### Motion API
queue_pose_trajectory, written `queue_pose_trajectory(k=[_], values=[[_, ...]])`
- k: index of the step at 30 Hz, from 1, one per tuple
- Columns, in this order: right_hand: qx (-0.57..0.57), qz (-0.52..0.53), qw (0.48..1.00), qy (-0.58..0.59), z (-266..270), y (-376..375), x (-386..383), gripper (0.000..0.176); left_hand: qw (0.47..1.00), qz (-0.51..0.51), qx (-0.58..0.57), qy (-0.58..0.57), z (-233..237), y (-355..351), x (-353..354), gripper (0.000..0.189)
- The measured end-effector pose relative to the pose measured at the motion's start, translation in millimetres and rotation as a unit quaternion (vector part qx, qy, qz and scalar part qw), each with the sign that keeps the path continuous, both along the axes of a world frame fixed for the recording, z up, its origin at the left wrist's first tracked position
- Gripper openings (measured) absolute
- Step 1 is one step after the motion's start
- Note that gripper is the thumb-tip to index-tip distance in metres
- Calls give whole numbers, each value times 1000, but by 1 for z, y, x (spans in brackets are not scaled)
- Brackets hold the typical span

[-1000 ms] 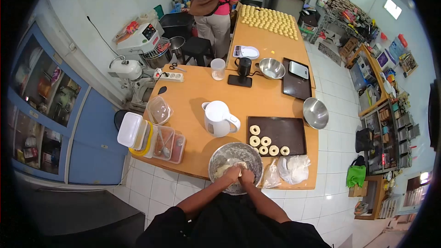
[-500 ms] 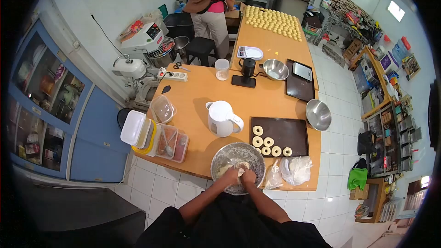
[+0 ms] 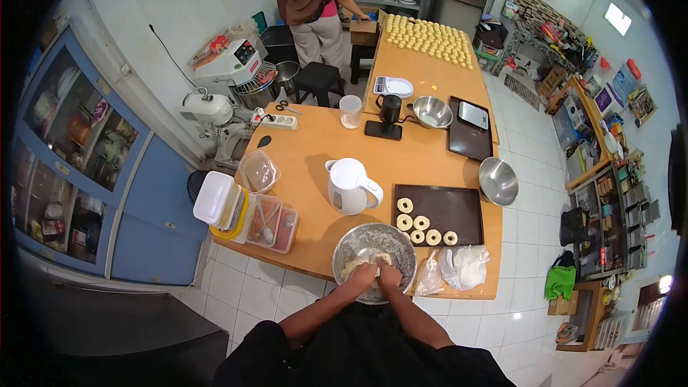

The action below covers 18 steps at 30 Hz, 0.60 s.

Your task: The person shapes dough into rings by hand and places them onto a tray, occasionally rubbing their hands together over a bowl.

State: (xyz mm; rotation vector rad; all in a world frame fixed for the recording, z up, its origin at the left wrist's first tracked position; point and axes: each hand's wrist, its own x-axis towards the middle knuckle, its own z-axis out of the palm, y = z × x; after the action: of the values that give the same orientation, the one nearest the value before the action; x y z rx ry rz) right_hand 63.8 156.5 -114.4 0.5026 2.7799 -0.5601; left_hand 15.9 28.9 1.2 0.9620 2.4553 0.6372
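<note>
A large metal mixing bowl (image 3: pixel 342 245), its inside smeared with flour, stands at the table's near edge. Pale dough (image 3: pixel 350 266) lies in it, partly covered by my hands. My left hand (image 3: pixel 364 273) is closed on the dough's left part. Close beside it, my right hand (image 3: pixel 390 276) grips the dough on the right. Most of my fingertips are buried or hidden. Beyond the bowl's right rim, several dough rings sit on a dark baking tray (image 3: pixel 459 208). Two plastic bags (image 3: pixel 464 268) with pale contents lie right of the bowl.
A white electric kettle (image 3: pixel 349 185) stands behind the bowl. Stacked plastic containers (image 3: pixel 276 226) are at the left. Near the right edge is an empty steel bowl (image 3: pixel 498 181). Dough balls (image 3: pixel 430 37) cover the far table, and a co-worker (image 3: pixel 308 0) stands beside it.
My hands have shifted slightly within the bowl, and the dough between them looks more spread out. The co-worker now reaches an arm toward a cardboard box. The view has moved a little.
</note>
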Motion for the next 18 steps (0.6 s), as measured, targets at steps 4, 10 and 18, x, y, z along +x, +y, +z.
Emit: queue_pose_trajectory(k=[4,10,18], values=[[-5,15,1000,22,-24,5,3,25,998,32,-20,-55,1,9,0,14],[-24,-31,999,-3,32,-3,-1,34,996,-66,57,11,-55,3,-19,16],[-22,-18,1000,-5,13,1,1,35,997,31,-73,-17,-76,-14,-11,22]])
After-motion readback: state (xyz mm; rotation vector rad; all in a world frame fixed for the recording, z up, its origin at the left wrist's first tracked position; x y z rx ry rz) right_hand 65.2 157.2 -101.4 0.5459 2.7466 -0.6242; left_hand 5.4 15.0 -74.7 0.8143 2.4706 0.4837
